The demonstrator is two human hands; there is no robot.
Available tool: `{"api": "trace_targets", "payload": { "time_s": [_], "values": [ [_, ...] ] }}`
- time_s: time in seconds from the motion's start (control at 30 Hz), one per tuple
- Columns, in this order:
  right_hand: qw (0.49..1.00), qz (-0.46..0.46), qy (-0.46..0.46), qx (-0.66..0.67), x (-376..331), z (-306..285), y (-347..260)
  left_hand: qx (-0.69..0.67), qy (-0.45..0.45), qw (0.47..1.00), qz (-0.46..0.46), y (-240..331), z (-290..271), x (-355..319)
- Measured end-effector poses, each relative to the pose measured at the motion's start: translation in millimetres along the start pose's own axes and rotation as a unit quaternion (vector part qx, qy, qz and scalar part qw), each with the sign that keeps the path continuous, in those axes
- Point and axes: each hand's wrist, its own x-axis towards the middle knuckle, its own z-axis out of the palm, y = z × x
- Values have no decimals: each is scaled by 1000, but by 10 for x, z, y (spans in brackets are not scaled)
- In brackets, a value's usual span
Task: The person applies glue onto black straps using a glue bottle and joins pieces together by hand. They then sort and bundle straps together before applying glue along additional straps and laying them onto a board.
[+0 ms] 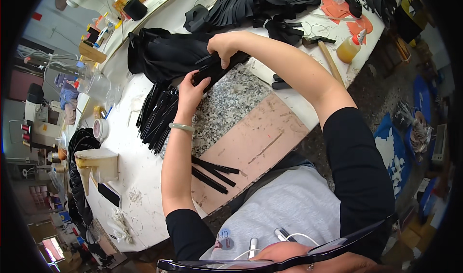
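Observation:
My left hand [191, 92], with a pale bangle [182, 127] on its wrist, pinches the near end of a flat black piece [211, 71], perhaps leather. My right hand [223, 47] reaches over from the right and grips the same piece at its far side. The piece is at the far edge of a speckled stone slab [226, 104]. Just beyond lies a heap of black material [161, 56]. Left of the slab is a bundle of narrow black strips [159, 110]. A few loose strips [214, 171] rest on a pinkish board [260, 142] nearer me.
At the right stand a bottle of yellow liquid [348, 49] and a hammer [330, 63]. More black pieces [251, 7] lie along the back. To the left are a yellowed plastic container [99, 163], a phone [109, 195] and a tape roll [100, 128].

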Motion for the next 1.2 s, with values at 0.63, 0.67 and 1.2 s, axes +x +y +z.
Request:
{"api": "trace_targets", "payload": {
  "time_s": [0.63,0.67,1.2],
  "values": [
    [650,348,622,263,-4116,1836,2137,202,-117,953,192,344,-1095,-1493],
    [670,313,596,311,-3897,1736,2015,203,-160,956,135,333,-1165,-1659],
    [659,149,630,381,-3690,1519,1262,352,-235,906,17,-26,-1143,-2087]
  ]
}}
